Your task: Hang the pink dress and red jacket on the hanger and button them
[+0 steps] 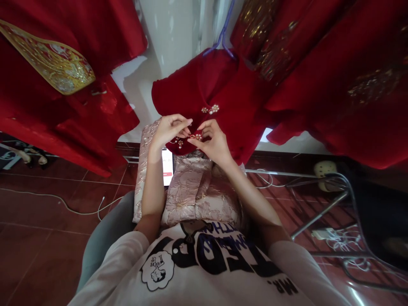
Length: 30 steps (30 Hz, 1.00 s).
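A red garment (236, 93) hangs from a purple hanger (222, 36), its lower part lying over a pink patterned cushion (188, 187). My left hand (172, 128) is at the garment's lower front, thumb and fingers pinched; whatever is between them is too small to make out. Close on its right, my right hand (214, 140) pinches a small red fastener with beads (196, 137). One beaded ornament (180, 143) lies below my left hand, and another beaded clasp (210, 109) sits higher on the garment.
Red garments with gold decoration hang at the left (70, 68) and right (334, 76). A lit phone (167, 168) lies beside the cushion. At right are a metal-framed chair (376, 212), a pale clog (325, 175) and tangled white cables (344, 240). Another cable (63, 202) crosses the tiled floor.
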Available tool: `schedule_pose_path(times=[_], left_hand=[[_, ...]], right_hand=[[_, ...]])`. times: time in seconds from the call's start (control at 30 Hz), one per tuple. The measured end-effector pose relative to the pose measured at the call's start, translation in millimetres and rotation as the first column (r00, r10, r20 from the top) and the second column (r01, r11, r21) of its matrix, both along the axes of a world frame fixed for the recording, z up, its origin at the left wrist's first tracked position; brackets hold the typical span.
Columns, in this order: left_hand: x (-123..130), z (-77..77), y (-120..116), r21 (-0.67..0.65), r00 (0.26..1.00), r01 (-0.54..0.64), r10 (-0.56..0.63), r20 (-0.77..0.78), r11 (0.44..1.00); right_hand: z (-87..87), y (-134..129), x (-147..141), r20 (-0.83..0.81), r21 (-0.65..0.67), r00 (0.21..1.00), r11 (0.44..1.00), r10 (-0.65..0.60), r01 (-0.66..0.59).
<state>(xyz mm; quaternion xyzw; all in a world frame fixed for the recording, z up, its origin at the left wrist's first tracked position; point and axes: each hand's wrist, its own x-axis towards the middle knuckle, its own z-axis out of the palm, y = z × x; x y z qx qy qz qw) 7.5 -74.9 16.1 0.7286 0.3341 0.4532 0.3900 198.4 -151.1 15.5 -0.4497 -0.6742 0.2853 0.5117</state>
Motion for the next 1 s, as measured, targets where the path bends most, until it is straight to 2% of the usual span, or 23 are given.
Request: schedule_pose_path(times=[0.13, 0.23, 0.3, 0.43, 0.57, 0.73, 0.87, 1.0], left_hand=[[-10.8, -16.8, 18.8, 0.017, 0.967, -0.222, 0.218, 0.128, 0.975], [-19.4, -28.2, 26.8, -0.006, 0.932, -0.339, 0.337, 0.136, 0.941], [-22.6, -33.1, 28.0, -0.035, 0.940, -0.326, 0.328, 0.097, 0.945], [-21.1, -35.8, 26.2, -0.052, 0.977, -0.211, 0.212, 0.024, 0.976], [-14.6, -26.7, 18.6, -0.086, 0.983, -0.183, 0.185, 0.011, 0.979], [-9.3, -3.6, -1.2, -0.179, 0.989, -0.150, 0.145, -0.039, 0.972], [-7.7, 6.5, -10.0, -0.208, 0.982, -0.188, 0.177, -0.072, 0.960], [-7.4, 8.0, -11.4, -0.191, 0.978, -0.206, 0.195, -0.072, 0.960]], right_hand=[[5.3, -0.1, 5.8, -0.032, -0.022, 1.000, 1.000, -0.001, 0.000], [5.0, 1.7, 8.8, -0.056, -0.037, 0.998, 0.999, 0.004, -0.006], [2.1, 4.6, 9.5, -0.063, -0.041, 0.998, 0.999, 0.029, -0.032], [-6.4, 12.0, 8.7, -0.096, -0.072, 0.993, 0.994, 0.070, -0.077], [-13.7, 16.7, 5.7, -0.093, -0.075, 0.995, 0.996, 0.048, -0.055], [-16.4, 13.7, 2.6, 0.013, 0.010, 1.000, 1.000, 0.000, 0.000], [-15.2, 10.2, 2.4, 0.121, 0.076, 0.992, 0.996, 0.031, -0.041], [-17.3, 11.8, 3.2, 0.158, 0.066, 0.984, 0.993, 0.082, -0.094]])
